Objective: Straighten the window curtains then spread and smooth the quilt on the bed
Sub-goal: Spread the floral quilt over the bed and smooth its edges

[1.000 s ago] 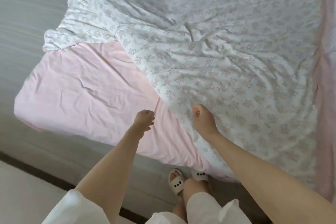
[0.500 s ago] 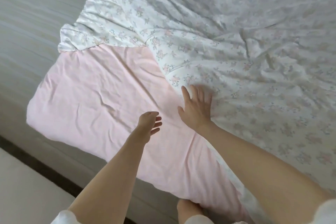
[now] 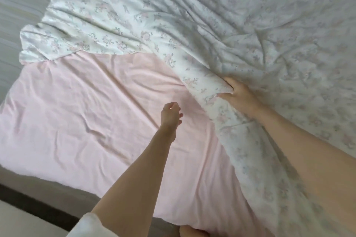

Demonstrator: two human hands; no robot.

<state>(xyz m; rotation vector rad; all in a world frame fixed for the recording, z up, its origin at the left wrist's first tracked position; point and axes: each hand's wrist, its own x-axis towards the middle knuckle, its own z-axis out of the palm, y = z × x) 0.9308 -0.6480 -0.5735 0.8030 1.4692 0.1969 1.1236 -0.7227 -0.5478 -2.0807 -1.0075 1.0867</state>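
Right hand (image 3: 240, 96) now gripping crumpled floral quilt (image 3: 212, 25).

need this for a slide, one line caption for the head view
Right hand grips the floral quilt's folded edge while the left hand hovers open over the bare pink sheet.

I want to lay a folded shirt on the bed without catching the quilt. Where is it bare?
The pink sheet lies bare left of the left hand, between the quilt edge above and the bed's near edge. Right of the right hand, quilt covers everything.
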